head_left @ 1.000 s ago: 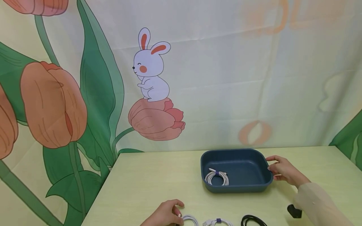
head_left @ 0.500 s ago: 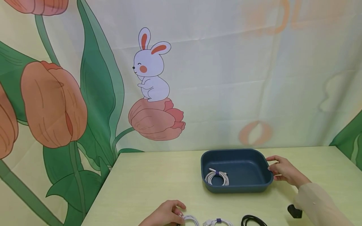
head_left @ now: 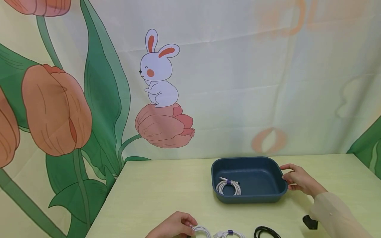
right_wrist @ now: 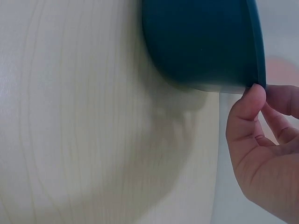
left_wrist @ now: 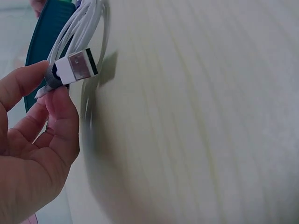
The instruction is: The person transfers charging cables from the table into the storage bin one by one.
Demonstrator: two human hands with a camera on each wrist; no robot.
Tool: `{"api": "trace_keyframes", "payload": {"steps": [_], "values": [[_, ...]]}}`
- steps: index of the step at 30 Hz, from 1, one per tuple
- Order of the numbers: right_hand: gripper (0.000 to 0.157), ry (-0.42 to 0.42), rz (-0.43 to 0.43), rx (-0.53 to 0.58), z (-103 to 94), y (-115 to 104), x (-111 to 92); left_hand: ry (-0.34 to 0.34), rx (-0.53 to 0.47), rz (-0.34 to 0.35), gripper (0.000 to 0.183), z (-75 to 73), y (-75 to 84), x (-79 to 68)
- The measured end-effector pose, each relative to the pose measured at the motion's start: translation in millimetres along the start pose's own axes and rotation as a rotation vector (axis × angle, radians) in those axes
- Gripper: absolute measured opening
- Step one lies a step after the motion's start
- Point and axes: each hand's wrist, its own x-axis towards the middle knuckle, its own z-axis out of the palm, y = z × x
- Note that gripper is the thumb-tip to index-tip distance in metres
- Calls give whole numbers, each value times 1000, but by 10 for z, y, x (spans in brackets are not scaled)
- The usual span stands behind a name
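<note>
At the table's front edge my left hand [head_left: 178,226] pinches a coiled white cable [head_left: 201,231]. In the left wrist view the thumb and fingers of that hand [left_wrist: 49,88] grip the coil just below its USB plug [left_wrist: 77,66], lifting it slightly off the table. My right hand [head_left: 297,180] holds the right rim of a dark blue tray [head_left: 253,198]. In the right wrist view its thumb tip [right_wrist: 252,100] presses against the rim of the tray [right_wrist: 201,42]. Another coiled white cable [head_left: 228,186] lies inside the tray at its left.
A second tied white cable [head_left: 229,234] and a black cable [head_left: 265,232] lie along the front edge to the right of my left hand. A small black object [head_left: 310,222] sits near my right sleeve. A printed cloth backdrop hangs behind the pale green table [head_left: 166,185].
My left hand has crept slightly right and its fingers have closed on the white cable. The right hand and tray have not moved.
</note>
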Motion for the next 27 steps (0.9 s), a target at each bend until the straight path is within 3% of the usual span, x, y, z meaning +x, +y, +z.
{"api": "trace_keyframes", "payload": {"steps": [7, 13, 27], "values": [[48, -1, 2, 3, -2, 17, 4, -34, -41, 10, 18, 13, 9, -8], [47, -2, -1, 1, -10, 28, 16, -18, -64, 1, 19, 21, 21, 12], [47, -6, -7, 5, -7, 10, 8, 0, -41, 68, 20, 28, 163, 40]]}}
